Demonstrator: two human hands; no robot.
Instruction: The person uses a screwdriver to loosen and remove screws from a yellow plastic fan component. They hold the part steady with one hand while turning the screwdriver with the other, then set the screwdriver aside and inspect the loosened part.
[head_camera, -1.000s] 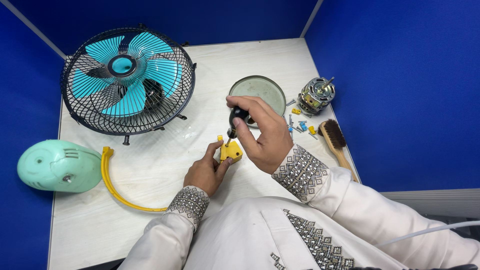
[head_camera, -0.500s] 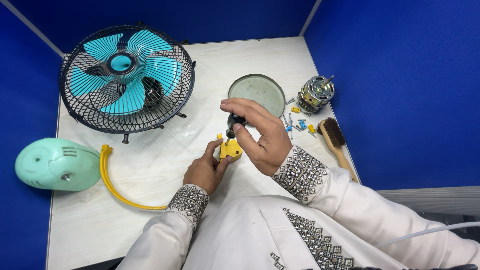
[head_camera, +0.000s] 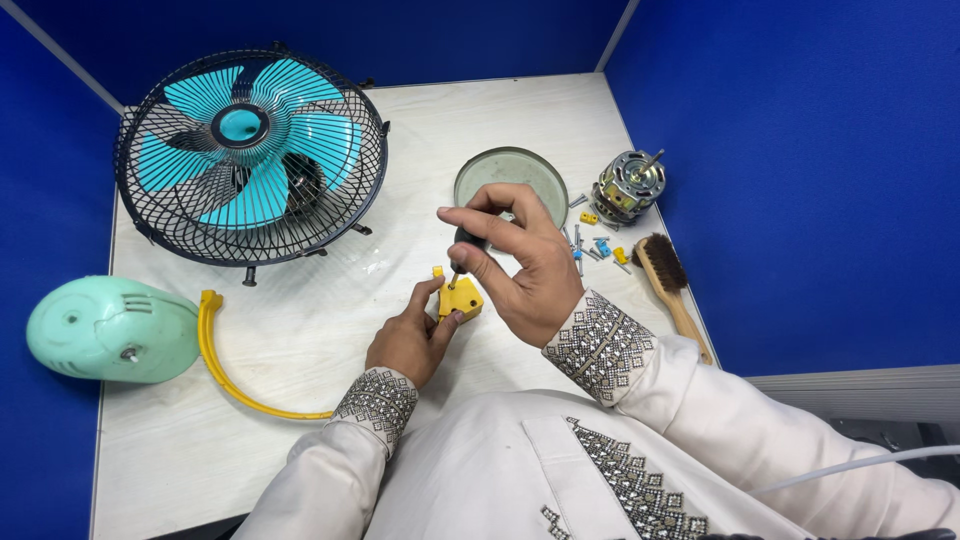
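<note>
My left hand (head_camera: 408, 338) pinches a small yellow plastic block (head_camera: 461, 297) against the white table (head_camera: 330, 330). My right hand (head_camera: 525, 262) holds a short screwdriver with a black handle (head_camera: 466, 240) upright, its tip down on the top of the yellow block. The right fingers wrap around the handle from above. Both wrists wear white sleeves with patterned cuffs.
A black wire fan cage with teal blades (head_camera: 250, 150) lies at the back left. A mint green motor housing (head_camera: 110, 328) with a curved yellow bracket (head_camera: 225, 365) sits at the left. A round dish (head_camera: 510, 178), a bare motor (head_camera: 627, 186), loose screws and small parts (head_camera: 595, 245), and a brush (head_camera: 668, 280) lie at the right.
The hands keep their grip on the block and screwdriver; the right fingers have shifted slightly around the handle. The view has moved a little.
</note>
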